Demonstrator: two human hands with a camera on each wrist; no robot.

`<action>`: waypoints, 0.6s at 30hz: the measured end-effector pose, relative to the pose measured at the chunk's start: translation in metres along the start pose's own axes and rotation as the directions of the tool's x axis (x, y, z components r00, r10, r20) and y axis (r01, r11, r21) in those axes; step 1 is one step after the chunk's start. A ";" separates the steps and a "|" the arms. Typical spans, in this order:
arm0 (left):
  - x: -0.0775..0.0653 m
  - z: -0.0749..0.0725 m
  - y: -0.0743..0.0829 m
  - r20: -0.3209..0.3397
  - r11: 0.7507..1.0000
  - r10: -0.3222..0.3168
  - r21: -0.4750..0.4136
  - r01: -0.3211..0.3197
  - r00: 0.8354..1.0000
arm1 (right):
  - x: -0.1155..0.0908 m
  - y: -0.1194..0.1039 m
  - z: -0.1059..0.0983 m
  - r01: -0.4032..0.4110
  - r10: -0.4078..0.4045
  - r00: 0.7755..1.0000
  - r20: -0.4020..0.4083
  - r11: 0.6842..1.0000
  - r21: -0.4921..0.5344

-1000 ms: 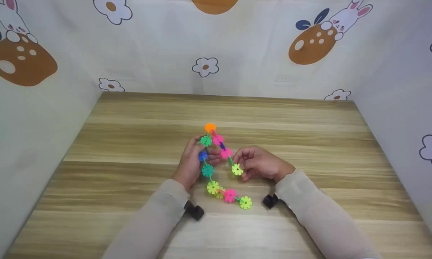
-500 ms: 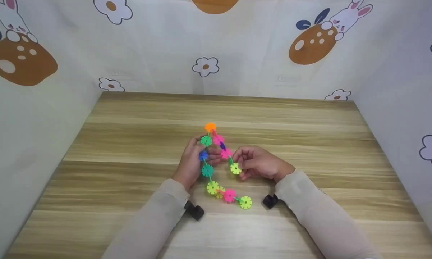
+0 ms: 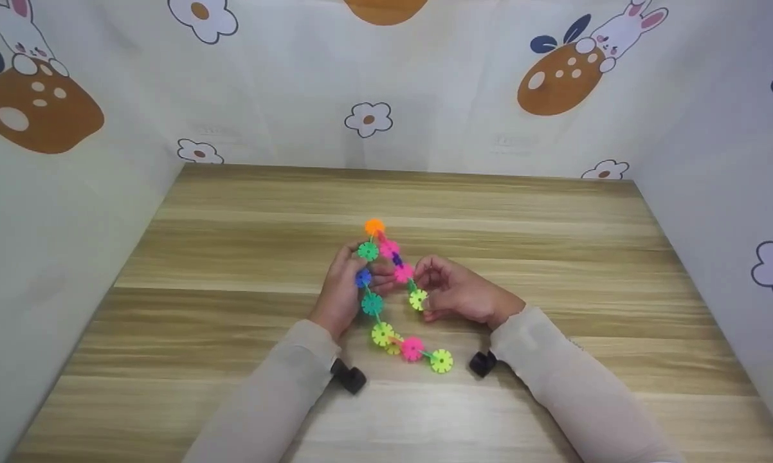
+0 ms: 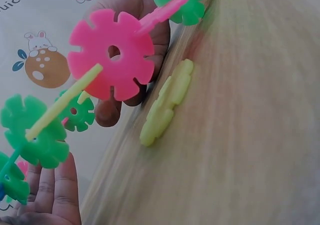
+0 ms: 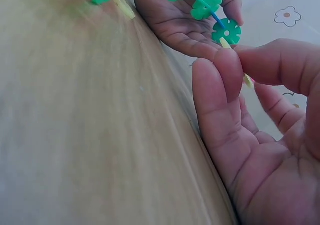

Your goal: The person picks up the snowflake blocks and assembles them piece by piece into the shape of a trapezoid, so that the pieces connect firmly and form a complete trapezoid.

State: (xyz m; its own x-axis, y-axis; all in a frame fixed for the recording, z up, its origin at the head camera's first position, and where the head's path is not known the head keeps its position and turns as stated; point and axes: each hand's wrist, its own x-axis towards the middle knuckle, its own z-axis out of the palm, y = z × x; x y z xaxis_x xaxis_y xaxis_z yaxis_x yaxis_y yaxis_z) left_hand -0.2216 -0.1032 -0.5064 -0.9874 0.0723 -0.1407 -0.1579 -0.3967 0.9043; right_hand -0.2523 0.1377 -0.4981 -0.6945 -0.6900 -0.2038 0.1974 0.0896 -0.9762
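Observation:
A chain of flower-shaped plastic snowflake discs bends between the two hands. My left hand [image 3: 340, 292] holds the chain near its green disc [image 3: 368, 251] and blue disc [image 3: 363, 278]; other fingers extend behind it. An orange disc [image 3: 374, 227] forms the far bend. At one end, my right hand [image 3: 467, 292] pinches a yellow-green disc [image 3: 418, 299] between thumb and finger; the fingers mostly cover it in the right wrist view. The chain's other end trails toward the front, with a pink disc [image 3: 412, 349] and a yellow-green end disc [image 3: 441, 361].
A wood-grain tabletop [image 3: 245, 238] lies beneath the hands. White printed cloth [image 3: 283, 83] walls it in at the back and both sides. Black camera mounts hang by the left wrist [image 3: 349, 377] and the right wrist [image 3: 483, 364].
My right hand has shifted slightly left with the pinched disc, and its fingers have changed position on it. The left hand stays nearly still.

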 end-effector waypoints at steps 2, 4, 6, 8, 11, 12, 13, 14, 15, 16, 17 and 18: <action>0.000 0.000 0.000 -0.002 1.000 0.001 -0.005 -0.001 1.000 | 0.000 0.000 0.000 0.010 -0.010 1.000 0.005 1.000 -0.003; -0.001 0.000 0.000 -0.003 1.000 0.002 -0.009 -0.002 1.000 | -0.001 0.000 0.000 0.012 -0.012 1.000 0.012 1.000 0.002; -0.001 0.000 0.000 0.000 1.000 0.003 -0.010 -0.003 1.000 | -0.001 0.000 0.000 0.012 -0.012 1.000 0.021 1.000 -0.005; -0.001 0.000 0.000 0.009 1.000 0.004 -0.013 -0.004 1.000 | -0.001 0.000 -0.001 0.015 -0.014 0.999 0.030 1.000 -0.020; -0.001 -0.001 -0.001 0.022 1.000 0.002 -0.009 -0.002 1.000 | -0.001 0.001 -0.001 0.029 -0.027 0.999 0.036 0.998 -0.058; -0.001 -0.001 -0.001 0.026 1.000 -0.001 -0.006 0.001 1.000 | -0.001 0.001 -0.001 0.031 -0.029 0.999 0.035 0.997 -0.070; -0.001 -0.001 -0.001 0.026 1.000 -0.004 -0.003 0.005 1.000 | -0.001 0.001 -0.001 0.033 -0.031 0.999 0.031 0.996 -0.081; -0.001 -0.001 -0.001 0.028 1.000 -0.007 0.000 0.007 1.000 | -0.001 0.001 -0.001 0.031 -0.029 0.999 0.028 0.996 -0.086; -0.001 -0.001 -0.001 0.028 1.000 -0.010 0.003 0.010 1.000 | -0.001 0.001 -0.001 0.026 -0.024 0.999 0.024 0.996 -0.087; -0.001 -0.001 -0.001 0.031 1.000 -0.012 0.006 0.012 0.999 | -0.001 0.001 0.000 0.017 -0.016 1.000 0.019 0.996 -0.085; -0.001 -0.001 -0.001 0.032 1.000 -0.016 0.007 0.016 0.999 | -0.001 0.001 0.000 0.007 -0.005 1.000 0.015 0.997 -0.082; -0.001 -0.001 0.000 0.032 1.000 -0.020 0.007 0.020 0.999 | -0.001 0.001 0.000 -0.003 0.004 1.000 0.011 0.997 -0.075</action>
State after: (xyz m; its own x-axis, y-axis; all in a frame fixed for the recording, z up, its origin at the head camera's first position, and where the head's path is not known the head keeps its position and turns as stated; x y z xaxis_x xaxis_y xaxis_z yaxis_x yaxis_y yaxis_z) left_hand -0.2205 -0.1041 -0.5071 -0.9833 0.1094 -0.1457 -0.1773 -0.3887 0.9042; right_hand -0.2517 0.1383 -0.4984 -0.6858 -0.6978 -0.2068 0.1470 0.1454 -0.9784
